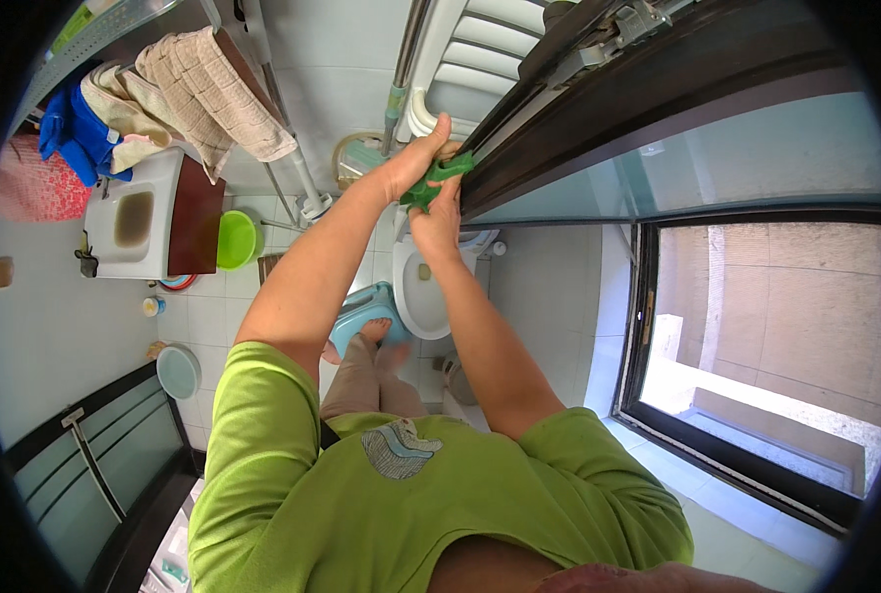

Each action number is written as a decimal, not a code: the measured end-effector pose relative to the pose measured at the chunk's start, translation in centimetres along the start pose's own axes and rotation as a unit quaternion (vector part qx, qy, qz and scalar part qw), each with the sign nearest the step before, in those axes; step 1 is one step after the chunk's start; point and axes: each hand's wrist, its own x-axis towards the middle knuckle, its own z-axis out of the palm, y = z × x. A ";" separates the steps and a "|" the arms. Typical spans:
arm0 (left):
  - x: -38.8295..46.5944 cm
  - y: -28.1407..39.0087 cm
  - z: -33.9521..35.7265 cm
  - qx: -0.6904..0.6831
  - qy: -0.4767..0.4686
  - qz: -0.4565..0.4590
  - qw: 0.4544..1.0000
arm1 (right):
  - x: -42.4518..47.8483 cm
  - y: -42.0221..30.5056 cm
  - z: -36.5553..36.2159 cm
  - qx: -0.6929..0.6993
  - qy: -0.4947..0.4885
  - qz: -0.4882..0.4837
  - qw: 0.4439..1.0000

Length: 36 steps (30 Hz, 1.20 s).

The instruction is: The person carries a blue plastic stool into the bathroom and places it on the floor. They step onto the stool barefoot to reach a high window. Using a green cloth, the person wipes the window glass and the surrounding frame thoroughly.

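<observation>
A green cloth (429, 184) is gripped between my two hands at the edge of a dark window frame (559, 141). My left hand (422, 159), on the arm at the left of the picture, has its thumb raised and its fingers behind the cloth, near the frame. Just below it, my right hand (438, 222) pinches the cloth from the other side, its fingertips on the fabric. The cloth's upper end touches or lies very close to the frame. Part of the fingers is hidden by the cloth.
Below my hands is a white toilet (422, 296); one bare foot is on a light-blue plastic stool (359, 311). A white radiator (477, 55) is ahead. At left are a washbasin (133, 226), a green basin (238, 241) and hanging towels (210, 89). An open window (640, 326) is at right.
</observation>
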 end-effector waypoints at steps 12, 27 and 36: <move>-0.9 -0.2 0.6 0.165 0.029 0.011 0.986 | -2.1 6.2 4.3 0.110 -0.034 0.130 0.985; -1.2 1.8 0.3 0.055 0.028 0.039 0.997 | 1.7 -11.9 -9.0 0.354 -0.050 -0.012 0.934; 0.8 -0.6 -0.2 0.012 0.078 0.073 0.994 | 2.3 -16.0 -12.0 0.283 -0.009 -0.049 0.958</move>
